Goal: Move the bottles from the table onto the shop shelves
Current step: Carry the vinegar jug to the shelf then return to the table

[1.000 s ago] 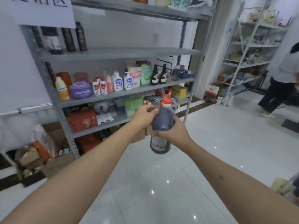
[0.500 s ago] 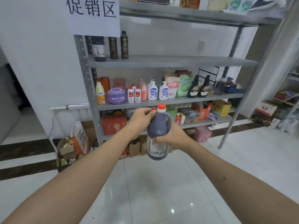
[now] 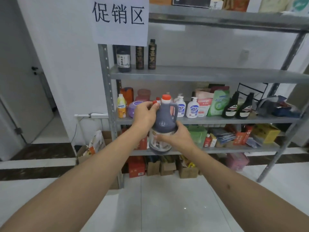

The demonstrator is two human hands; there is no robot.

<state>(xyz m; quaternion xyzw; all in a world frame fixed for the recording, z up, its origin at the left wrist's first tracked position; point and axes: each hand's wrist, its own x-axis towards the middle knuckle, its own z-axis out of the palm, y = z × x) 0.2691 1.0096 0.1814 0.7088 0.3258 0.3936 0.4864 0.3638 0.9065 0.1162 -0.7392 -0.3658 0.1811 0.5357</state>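
One dark bottle [image 3: 163,126], upright, carried before the shelves [image 3: 200,74]: left hand [image 3: 145,114] fingers wrapped round its shoulder to steady, right hand [image 3: 177,138] fingers curled round the label, bearing weight.

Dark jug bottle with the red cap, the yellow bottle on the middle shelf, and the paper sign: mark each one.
dark jug bottle [image 3: 164,122]: head view, dark shoulder below the handle.
yellow bottle [image 3: 121,107]: head view, front label.
paper sign [image 3: 120,20]: head view, sheet's middle.

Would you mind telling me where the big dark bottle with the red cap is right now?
In the head view the dark bottle is mid-frame, off the shelves, held upright by the left hand and right hand before the soap-bottle shelf.
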